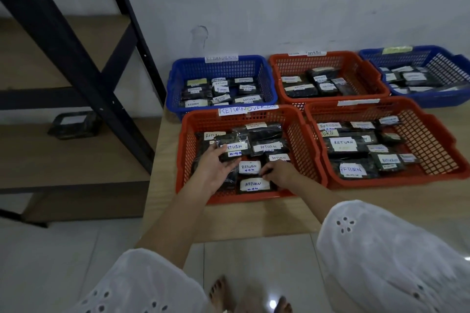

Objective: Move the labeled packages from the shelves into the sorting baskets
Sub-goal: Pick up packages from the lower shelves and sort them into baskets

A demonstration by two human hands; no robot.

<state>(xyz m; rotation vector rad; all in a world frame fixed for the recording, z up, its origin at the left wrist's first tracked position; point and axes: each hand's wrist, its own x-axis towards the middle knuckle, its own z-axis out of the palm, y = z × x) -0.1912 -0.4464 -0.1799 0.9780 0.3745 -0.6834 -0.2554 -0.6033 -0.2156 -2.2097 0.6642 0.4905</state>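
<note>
The left hand [213,169] reached into the near orange basket [183,157] and held a dark package [235,147] by its lower left corner, the fingers curled around the edge, so that the package lay tilted on top of the others with its white "RETURN" slip facing up. The right hand [281,173] rested low among the packages on the right side of the same basket, its fingers bent down. I could not tell whether it pinched something or only touched the pile. The basket carried a paper label [248,110] reading "RETURN OVERDUE", and it was already filled with several layers. In my judgement the main risk was the pile itself: the wrappers looked smooth, and a package put down on a slope could slide and cover the slips of those below, or push another one against the wall. A second risk was wrong sorting, because the neighbour orange basket [432,134] stood touching this one and its packages looked almost the same. One package on the shelf [72,126] also lay in shadow on the lower board of the rack [76,160], well apart from the baskets, and could easily be forgotten.
</note>
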